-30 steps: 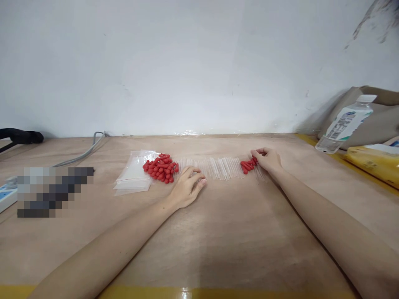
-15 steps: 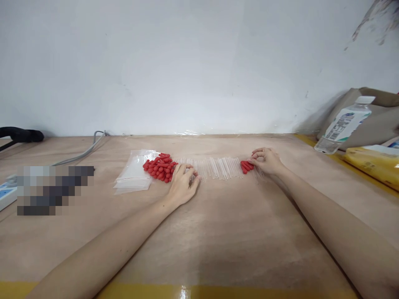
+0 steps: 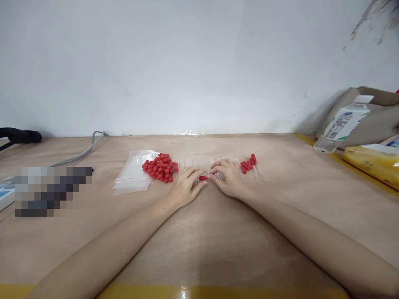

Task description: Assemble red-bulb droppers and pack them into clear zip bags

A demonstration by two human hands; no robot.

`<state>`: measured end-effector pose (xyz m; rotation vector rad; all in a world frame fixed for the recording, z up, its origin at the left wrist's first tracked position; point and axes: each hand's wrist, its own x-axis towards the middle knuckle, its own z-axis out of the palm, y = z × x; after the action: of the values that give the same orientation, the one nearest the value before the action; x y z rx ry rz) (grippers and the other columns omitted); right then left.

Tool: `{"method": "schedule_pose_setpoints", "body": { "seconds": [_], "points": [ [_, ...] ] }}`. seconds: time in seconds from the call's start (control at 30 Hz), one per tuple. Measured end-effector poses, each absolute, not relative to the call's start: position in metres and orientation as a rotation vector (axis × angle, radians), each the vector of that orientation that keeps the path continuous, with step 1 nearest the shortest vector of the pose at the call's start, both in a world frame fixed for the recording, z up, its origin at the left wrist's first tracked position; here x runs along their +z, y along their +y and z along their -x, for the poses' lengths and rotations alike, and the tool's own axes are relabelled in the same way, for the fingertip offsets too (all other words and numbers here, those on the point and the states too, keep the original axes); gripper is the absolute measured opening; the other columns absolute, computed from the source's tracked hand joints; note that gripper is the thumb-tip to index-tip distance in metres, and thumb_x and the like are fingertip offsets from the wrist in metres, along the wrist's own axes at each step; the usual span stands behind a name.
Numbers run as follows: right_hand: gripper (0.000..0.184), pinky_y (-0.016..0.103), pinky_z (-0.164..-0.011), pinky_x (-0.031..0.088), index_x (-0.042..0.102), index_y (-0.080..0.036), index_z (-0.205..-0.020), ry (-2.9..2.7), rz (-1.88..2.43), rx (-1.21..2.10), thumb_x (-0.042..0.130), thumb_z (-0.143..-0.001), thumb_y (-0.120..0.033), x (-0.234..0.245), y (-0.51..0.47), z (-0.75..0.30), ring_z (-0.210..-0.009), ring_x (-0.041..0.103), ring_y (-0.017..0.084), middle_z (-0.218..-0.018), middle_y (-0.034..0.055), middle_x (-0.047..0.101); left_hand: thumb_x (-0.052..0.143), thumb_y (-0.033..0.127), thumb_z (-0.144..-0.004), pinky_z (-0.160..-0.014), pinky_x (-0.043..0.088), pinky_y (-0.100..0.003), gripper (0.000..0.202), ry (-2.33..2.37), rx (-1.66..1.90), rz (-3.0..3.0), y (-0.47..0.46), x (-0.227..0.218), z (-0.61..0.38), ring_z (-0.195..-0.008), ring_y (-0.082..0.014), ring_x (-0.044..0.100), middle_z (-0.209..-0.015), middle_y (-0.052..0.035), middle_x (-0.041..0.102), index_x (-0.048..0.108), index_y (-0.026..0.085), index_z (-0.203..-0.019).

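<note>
Between the fingertips of both hands lies a red rubber bulb (image 3: pixel 203 178). My left hand (image 3: pixel 186 187) has its thumb and index finger around the bulb. Fingertips of my right hand (image 3: pixel 229 178) are pinched at the bulb's right end; anything else in them is hidden. Behind the hands runs a row of thin clear tubes (image 3: pixel 187 162), partly covered by fingers. A pile of red bulbs (image 3: pixel 160 168) sits left of my left hand. Right of my right hand lie several droppers (image 3: pixel 248 166), clear tubes with red bulbs on their ends.
Clear plastic bags (image 3: pixel 132 170) are stacked left of the bulb pile. A grey cable (image 3: pixel 84 154) and a blurred-out object (image 3: pixel 52 192) lie at the left. A tilted plastic bottle (image 3: pixel 344 124), a grey bag (image 3: pixel 377 120) and a yellow packet (image 3: pixel 370 164) stand at the right.
My right hand has left the droppers on the right and moved left to meet my left hand. A red bulb now shows between the hands. My left hand has barely moved.
</note>
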<state>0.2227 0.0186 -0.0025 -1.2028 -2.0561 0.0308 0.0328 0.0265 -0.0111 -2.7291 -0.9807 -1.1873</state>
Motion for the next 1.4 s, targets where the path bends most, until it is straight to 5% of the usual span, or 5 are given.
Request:
{"method": "schedule_pose_setpoints", "body": {
  "seconds": [0.13, 0.63, 1.2, 1.4],
  "points": [
    [0.022, 0.038, -0.083, 0.031, 0.063, -0.022, -0.079, -2.050, 1.218, 0.041, 0.052, -0.084, -0.040, -0.002, 0.019, -0.221, -0.094, 0.051, 0.021, -0.097, 0.0045, 0.064, 0.048, 0.024, -0.089, -0.072, 0.048, -0.030, 0.016, -0.891, -1.216, 2.753, 0.030, -0.016, -0.033, -0.077, -0.0158, 0.056, -0.084, -0.0046, 0.063, 0.062, 0.018, -0.095],
    [0.021, 0.044, -0.078, 0.033, 0.069, -0.018, -0.076, -1.907, 2.006, -0.125, 0.054, -0.074, -0.033, 0.011, 0.057, -0.231, -0.085, 0.056, 0.028, -0.082, 0.0118, 0.067, 0.047, 0.024, -0.088, -0.068, 0.048, -0.029, 0.021, -1.046, -1.227, 2.705, 0.032, -0.020, -0.032, -0.077, -0.0155, 0.054, -0.085, -0.0056, 0.054, 0.061, 0.016, -0.102],
    [0.027, 0.044, -0.073, 0.037, 0.067, -0.015, -0.070, -2.008, 2.054, -0.109, 0.044, -0.080, -0.025, 0.020, 0.054, -0.218, -0.087, 0.058, 0.033, -0.081, 0.0163, 0.066, 0.045, 0.021, -0.088, -0.074, 0.048, -0.031, 0.014, -1.062, -1.202, 2.742, 0.030, -0.015, -0.033, -0.083, -0.0169, 0.054, -0.089, -0.0062, 0.054, 0.057, 0.016, -0.095],
    [0.024, 0.030, -0.062, 0.042, 0.058, -0.017, -0.090, -1.981, 1.568, 0.163, 0.037, -0.088, -0.028, 0.016, 0.031, -0.242, -0.072, 0.060, 0.020, -0.081, 0.0082, 0.066, 0.045, 0.021, -0.088, -0.071, 0.047, -0.031, 0.010, -1.130, -1.181, 2.774, 0.029, -0.013, -0.033, -0.081, -0.0180, 0.058, -0.088, -0.0050, 0.062, 0.052, 0.018, -0.094]
  ]
}}
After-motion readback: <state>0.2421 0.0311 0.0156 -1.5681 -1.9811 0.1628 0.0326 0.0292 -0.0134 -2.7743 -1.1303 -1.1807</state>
